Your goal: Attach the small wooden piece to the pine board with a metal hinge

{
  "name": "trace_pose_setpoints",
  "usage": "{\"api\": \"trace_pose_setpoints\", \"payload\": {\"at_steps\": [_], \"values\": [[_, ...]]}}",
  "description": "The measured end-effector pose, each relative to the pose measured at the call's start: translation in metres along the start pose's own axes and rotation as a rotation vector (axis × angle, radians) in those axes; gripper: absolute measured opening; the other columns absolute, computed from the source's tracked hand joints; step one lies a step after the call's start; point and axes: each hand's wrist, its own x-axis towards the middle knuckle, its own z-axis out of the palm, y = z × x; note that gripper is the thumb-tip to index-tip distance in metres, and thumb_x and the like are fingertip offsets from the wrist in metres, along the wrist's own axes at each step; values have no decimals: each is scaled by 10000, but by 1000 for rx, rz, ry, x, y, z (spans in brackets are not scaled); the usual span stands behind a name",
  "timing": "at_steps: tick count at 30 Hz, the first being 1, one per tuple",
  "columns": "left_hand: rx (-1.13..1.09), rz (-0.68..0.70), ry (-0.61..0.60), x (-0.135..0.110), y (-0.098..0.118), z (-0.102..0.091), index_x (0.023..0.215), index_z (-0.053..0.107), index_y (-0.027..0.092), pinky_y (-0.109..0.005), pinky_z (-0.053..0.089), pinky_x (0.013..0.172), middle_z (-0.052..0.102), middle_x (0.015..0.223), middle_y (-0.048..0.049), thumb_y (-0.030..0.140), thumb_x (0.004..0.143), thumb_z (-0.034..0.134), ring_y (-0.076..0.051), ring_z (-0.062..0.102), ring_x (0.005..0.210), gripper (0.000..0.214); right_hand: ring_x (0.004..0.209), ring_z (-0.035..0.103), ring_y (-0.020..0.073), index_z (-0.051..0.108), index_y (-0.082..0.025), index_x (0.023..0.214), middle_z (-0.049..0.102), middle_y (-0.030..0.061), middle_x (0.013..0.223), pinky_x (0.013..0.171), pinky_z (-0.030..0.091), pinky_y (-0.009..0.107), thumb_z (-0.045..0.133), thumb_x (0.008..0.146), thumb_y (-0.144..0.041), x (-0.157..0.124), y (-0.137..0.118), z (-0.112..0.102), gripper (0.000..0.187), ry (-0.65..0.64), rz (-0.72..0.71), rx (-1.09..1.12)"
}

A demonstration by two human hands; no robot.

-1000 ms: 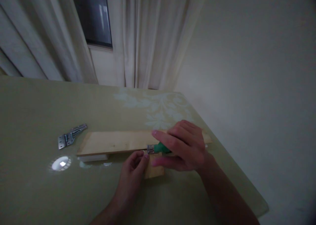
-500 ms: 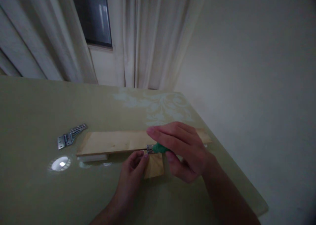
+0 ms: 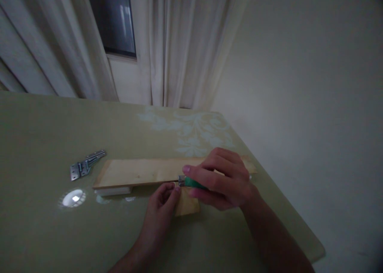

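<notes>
A long wooden board [image 3: 137, 172] lies across the table, raised on a white block [image 3: 113, 191] at its left end. A small wooden piece [image 3: 187, 205] sits against its near edge. My right hand [image 3: 223, 181] is closed round a green-handled screwdriver [image 3: 191, 182], whose metal end [image 3: 181, 180] points left at the join. My left hand [image 3: 161, 207] pinches at that join, fingertips beside the screwdriver's tip; what it holds is too small to make out.
A loose metal hinge [image 3: 85, 166] lies on the table to the left of the board. The green tabletop [image 3: 44, 133] ends at a rounded right edge [image 3: 311, 241]. Curtains and a dark window stand behind.
My right hand's fingers opened out over the screwdriver handle half a second ago and have now closed round it again. The left hand and the board have stayed put.
</notes>
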Motion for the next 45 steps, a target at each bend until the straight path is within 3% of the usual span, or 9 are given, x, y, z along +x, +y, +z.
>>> {"api": "trace_pose_setpoints", "payload": {"at_steps": [2,3,6,8,10,15,21,33,45], "values": [[11,-7,2,-1,0,-1,875,763,194,-264,536,680,789,811,-39,503,744,865,-222,706,779,351,595,555,156,732,-140,1208,671,0,708,563,477,333,734,974,-441,-2,2,0,381,25,-28,-99],[9,-6,1,-1,0,-1,870,762,195,-259,532,673,788,813,-38,503,743,868,-217,703,772,349,630,585,168,732,-131,1217,689,20,743,584,495,343,716,981,-465,-3,1,0,409,19,-19,-108],[-20,-11,-11,0,-2,-1,858,754,197,-250,529,661,779,811,-31,514,754,872,-205,700,759,354,953,717,229,682,-100,1346,769,130,1093,799,591,385,607,1023,-334,-1,-2,-3,406,-42,56,35],[-23,-15,-12,1,-3,-1,863,752,194,-247,531,670,774,801,-29,527,760,873,-204,704,769,369,1072,719,220,631,-98,1418,762,138,1217,893,599,380,564,1013,-203,1,-2,-2,425,-63,91,182],[-14,-11,-14,1,-4,-1,876,752,192,-246,534,688,778,818,-34,538,782,858,-204,706,790,374,1020,724,188,644,-130,1404,780,105,1174,875,598,347,596,1024,-200,2,-1,-1,389,-38,99,262],[-7,3,-21,1,-4,-1,877,743,193,-251,528,687,792,859,-47,549,801,840,-205,702,794,377,898,703,167,734,-182,1260,788,76,1088,803,582,326,728,998,-296,0,3,0,286,-1,110,178],[16,-8,7,1,-4,-1,872,763,190,-258,532,690,788,826,-40,566,755,865,-215,712,781,407,1161,717,217,621,-160,1446,746,129,1315,964,605,386,566,995,-155,4,-4,-8,454,-76,158,269],[-14,11,-20,2,-9,-3,885,744,190,-254,533,689,793,857,-48,539,797,859,-207,711,786,377,1077,726,199,700,-188,1346,773,103,1194,945,605,360,661,1033,-214,6,-3,-16,317,-104,228,395],[17,-8,-22,1,-5,-3,879,744,195,-273,537,677,802,841,-57,591,760,860,-235,731,778,429,906,710,193,741,-180,1238,793,67,1033,857,590,352,812,936,-260,7,-3,-18,320,-55,261,296]]}}
